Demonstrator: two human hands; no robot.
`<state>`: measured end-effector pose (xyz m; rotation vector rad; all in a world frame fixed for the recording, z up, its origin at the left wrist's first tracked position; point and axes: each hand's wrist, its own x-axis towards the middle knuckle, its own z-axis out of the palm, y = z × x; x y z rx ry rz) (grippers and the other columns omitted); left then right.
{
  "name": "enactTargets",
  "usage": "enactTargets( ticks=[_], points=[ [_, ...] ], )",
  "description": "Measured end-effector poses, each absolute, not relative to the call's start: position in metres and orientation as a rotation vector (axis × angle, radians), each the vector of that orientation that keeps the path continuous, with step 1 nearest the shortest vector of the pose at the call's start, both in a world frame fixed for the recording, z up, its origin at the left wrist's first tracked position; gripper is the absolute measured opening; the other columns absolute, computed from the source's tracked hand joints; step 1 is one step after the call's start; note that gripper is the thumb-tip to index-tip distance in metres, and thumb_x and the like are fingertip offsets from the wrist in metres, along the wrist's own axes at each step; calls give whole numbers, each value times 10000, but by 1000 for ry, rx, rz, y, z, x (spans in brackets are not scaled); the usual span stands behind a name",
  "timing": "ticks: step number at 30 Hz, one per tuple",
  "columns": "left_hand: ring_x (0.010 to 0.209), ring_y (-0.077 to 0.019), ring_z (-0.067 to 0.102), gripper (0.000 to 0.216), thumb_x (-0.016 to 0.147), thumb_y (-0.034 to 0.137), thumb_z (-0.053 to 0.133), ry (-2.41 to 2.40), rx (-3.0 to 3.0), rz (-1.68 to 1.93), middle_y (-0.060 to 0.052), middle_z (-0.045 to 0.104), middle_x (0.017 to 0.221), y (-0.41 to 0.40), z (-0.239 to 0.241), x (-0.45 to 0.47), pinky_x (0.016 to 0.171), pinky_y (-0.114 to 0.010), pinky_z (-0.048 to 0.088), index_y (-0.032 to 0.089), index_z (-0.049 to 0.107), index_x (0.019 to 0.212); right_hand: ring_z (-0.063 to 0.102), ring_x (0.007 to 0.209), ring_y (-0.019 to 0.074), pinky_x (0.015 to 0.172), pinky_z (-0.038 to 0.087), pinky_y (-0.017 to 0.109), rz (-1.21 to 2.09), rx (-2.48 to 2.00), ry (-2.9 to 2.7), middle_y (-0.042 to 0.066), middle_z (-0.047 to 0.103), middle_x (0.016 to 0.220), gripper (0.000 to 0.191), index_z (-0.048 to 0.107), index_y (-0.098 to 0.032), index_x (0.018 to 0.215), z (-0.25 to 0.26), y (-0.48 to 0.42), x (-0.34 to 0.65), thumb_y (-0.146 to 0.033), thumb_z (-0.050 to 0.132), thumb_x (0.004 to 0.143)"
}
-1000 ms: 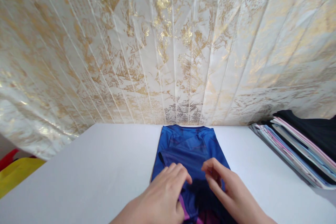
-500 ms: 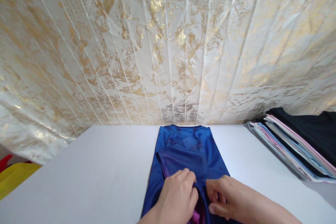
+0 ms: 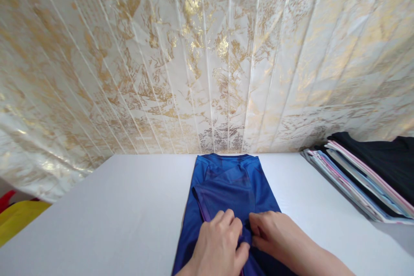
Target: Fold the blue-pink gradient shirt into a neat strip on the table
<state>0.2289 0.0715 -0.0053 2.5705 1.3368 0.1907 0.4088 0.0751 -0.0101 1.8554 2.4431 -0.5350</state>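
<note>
A blue garment (image 3: pixel 226 181) lies flat on the white table (image 3: pixel 113 211), its far edge near the gold-patterned curtain (image 3: pixel 194 60); the left hand (image 3: pixel 218 246) rests on its near part, fingers curled and pinching a fold of the fabric; the right hand (image 3: pixel 274 237), touching the left, pinches the same fold from the other side; a stack of folded clothes (image 3: pixel 365 177) sits well apart at the right; a yellow bag (image 3: pixel 16 220) shows beyond the table's left edge

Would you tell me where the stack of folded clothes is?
The stack of folded clothes sits at the table's far right edge, right of the blue garment.
</note>
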Motion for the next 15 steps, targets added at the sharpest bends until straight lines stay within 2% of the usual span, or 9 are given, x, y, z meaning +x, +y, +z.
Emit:
enactTargets(
  ticks=[4,6,8,11,13,15],
  points=[
    [937,-287,636,337,771,455,750,1246,2769,136,-65,672,998,66,-27,231,737,-377,558,190,638,945,667,692,197,534,230,248,-619,1834,2441,9,721,737,56,624,-214,754,-6,78,419,-164,645,740],
    [882,-265,639,423,770,569,721,1171,2893,339,-58,677,962,65,-40,227,760,-382,544,185,631,924,658,689,195,539,239,247,-626,1830,2436,4,715,734,71,629,-220,767,-5,78,425,-164,651,729],
    [913,-246,638,449,841,596,633,1101,3006,650,-68,682,1024,65,-51,221,791,-362,524,173,625,990,649,685,188,549,261,245,-625,1822,2433,-1,708,732,113,632,-224,780,-2,78,430,-128,629,721],
    [1087,-214,610,301,969,375,541,1025,3177,984,-87,658,1202,64,-69,213,871,-301,480,146,593,1157,629,679,162,574,328,235,-660,1836,2491,-8,685,741,160,617,-222,788,3,79,433,-77,564,748],
    [1137,-186,598,192,986,221,514,943,3273,1099,-67,664,1215,62,-84,212,916,-267,451,156,604,1143,621,695,148,608,383,228,-704,1849,2579,-5,672,782,182,605,-221,816,5,81,431,-61,527,779],
    [1118,-169,618,156,989,174,502,850,3324,1166,-44,689,1177,59,-101,215,926,-250,448,170,625,1085,624,756,151,669,430,232,-693,1850,2663,11,660,862,191,598,-219,850,3,85,429,-55,513,800]
  ],
)
